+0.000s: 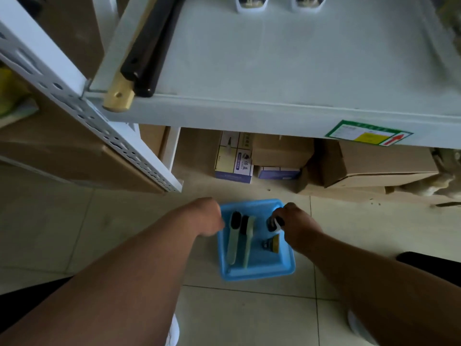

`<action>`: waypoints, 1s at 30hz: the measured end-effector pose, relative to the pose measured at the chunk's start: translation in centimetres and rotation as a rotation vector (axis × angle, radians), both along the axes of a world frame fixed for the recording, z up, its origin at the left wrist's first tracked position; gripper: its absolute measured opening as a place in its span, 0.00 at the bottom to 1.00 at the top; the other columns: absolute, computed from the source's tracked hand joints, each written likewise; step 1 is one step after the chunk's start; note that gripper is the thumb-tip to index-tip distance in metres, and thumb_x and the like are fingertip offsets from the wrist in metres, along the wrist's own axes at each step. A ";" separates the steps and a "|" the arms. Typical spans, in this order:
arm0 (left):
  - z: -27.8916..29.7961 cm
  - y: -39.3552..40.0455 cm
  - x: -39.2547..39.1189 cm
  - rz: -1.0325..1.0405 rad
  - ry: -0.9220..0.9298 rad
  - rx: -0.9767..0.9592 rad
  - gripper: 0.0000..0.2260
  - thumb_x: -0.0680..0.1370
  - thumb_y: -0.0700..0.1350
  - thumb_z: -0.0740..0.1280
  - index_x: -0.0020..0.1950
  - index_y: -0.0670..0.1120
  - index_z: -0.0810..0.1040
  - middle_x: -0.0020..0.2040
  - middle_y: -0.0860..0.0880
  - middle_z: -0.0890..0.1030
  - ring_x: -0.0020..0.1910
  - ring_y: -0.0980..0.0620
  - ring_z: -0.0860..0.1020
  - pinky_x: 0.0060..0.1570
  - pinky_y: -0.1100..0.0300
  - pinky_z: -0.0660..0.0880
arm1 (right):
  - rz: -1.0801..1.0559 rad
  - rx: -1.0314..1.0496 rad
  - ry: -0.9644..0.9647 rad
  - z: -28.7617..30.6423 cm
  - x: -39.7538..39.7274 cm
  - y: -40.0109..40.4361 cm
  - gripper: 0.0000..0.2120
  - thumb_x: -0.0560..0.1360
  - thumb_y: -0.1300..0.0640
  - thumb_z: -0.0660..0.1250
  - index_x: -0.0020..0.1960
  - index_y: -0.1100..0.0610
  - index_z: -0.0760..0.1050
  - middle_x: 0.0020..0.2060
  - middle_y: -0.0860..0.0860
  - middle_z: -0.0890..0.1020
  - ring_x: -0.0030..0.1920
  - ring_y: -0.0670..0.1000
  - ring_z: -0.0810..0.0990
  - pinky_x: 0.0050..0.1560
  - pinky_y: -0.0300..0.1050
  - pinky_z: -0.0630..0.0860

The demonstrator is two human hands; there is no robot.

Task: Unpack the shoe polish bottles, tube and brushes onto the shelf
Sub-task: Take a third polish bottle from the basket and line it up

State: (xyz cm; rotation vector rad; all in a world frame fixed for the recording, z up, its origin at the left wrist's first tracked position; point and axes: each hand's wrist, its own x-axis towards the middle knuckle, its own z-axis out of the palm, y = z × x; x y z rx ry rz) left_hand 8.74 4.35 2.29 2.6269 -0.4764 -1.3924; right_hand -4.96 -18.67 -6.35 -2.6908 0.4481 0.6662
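Pale floor tiles [119, 236] fill the lower half of what I see, and a blue tray [259, 273] sits on them just in front of a white metal shelf [274, 71]. Cardboard boxes [374, 166] are stacked under the shelf, and a green-bordered label [366, 134] with a yellow patch and a red arrow is stuck on its front edge.

On the shelf, two white bottles [252, 3] with dark printed panels stand at the far edge, cut off by the top of the view. Long dark handles [152, 46] lie along the shelf's left side, one ending in a tan wooden tip that overhangs the front edge.

In the tray two brushes lie side by side, lengthwise. The left brush [233, 236] has black bristles and a pale green handle; the right brush [248, 239] looks the same, with its bristle edge turned to the left. Near the tray's right wall lies a small tube [272, 244], yellowish with a dark cap end.

My left hand [209, 217] is at the tray's left rim; its fingers are hidden behind the knuckles, so I cannot tell whether they grip anything. My right hand [295, 222] is over the tray's right side, fingers curled round a black and white bottle [274, 224].
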 end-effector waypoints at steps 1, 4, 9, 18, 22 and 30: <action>0.3 0.0 0.0 0.011 -0.007 -0.003 0.12 0.82 0.45 0.66 0.61 0.43 0.85 0.55 0.42 0.86 0.50 0.44 0.84 0.52 0.53 0.81 | -0.027 0.028 -0.036 0.6 0.5 -0.2 0.20 0.73 0.68 0.65 0.52 0.43 0.78 0.47 0.47 0.73 0.40 0.50 0.78 0.41 0.51 0.82; 1.1 -0.1 -0.1 0.075 -0.035 -0.079 0.10 0.82 0.45 0.68 0.59 0.46 0.86 0.55 0.43 0.86 0.50 0.46 0.83 0.46 0.57 0.79 | -0.143 0.126 -0.174 3.5 1.8 -0.3 0.22 0.72 0.67 0.68 0.59 0.45 0.78 0.52 0.47 0.78 0.45 0.51 0.79 0.44 0.46 0.79; 5.2 -0.5 -1.4 0.219 -0.162 -0.342 0.23 0.79 0.43 0.73 0.74 0.51 0.78 0.68 0.47 0.81 0.59 0.48 0.82 0.51 0.58 0.77 | -0.136 0.212 -0.336 11.7 2.8 1.2 0.17 0.74 0.60 0.71 0.61 0.47 0.75 0.52 0.48 0.80 0.47 0.49 0.78 0.46 0.45 0.77; 15.3 -0.8 -3.5 0.172 -0.067 -0.809 0.15 0.73 0.41 0.78 0.58 0.54 0.86 0.54 0.47 0.88 0.53 0.45 0.86 0.54 0.50 0.83 | -0.050 0.641 -0.468 30.5 0.0 1.6 0.25 0.69 0.60 0.74 0.57 0.34 0.77 0.50 0.40 0.84 0.46 0.44 0.84 0.44 0.44 0.83; 19.3 -1.6 -4.1 0.178 -0.054 -0.958 0.13 0.73 0.47 0.77 0.57 0.57 0.88 0.52 0.52 0.89 0.55 0.50 0.87 0.59 0.46 0.84 | -0.135 0.917 -0.540 35.6 -0.9 -0.1 0.28 0.72 0.67 0.72 0.63 0.38 0.77 0.58 0.47 0.85 0.56 0.49 0.86 0.49 0.45 0.83; 23.8 -4.5 -3.0 0.417 -0.156 -1.281 0.15 0.74 0.55 0.77 0.61 0.61 0.87 0.52 0.53 0.90 0.51 0.54 0.88 0.51 0.58 0.83 | -0.133 0.672 -0.707 39.1 0.8 -1.0 0.23 0.73 0.52 0.77 0.63 0.36 0.75 0.54 0.38 0.84 0.46 0.47 0.86 0.44 0.46 0.85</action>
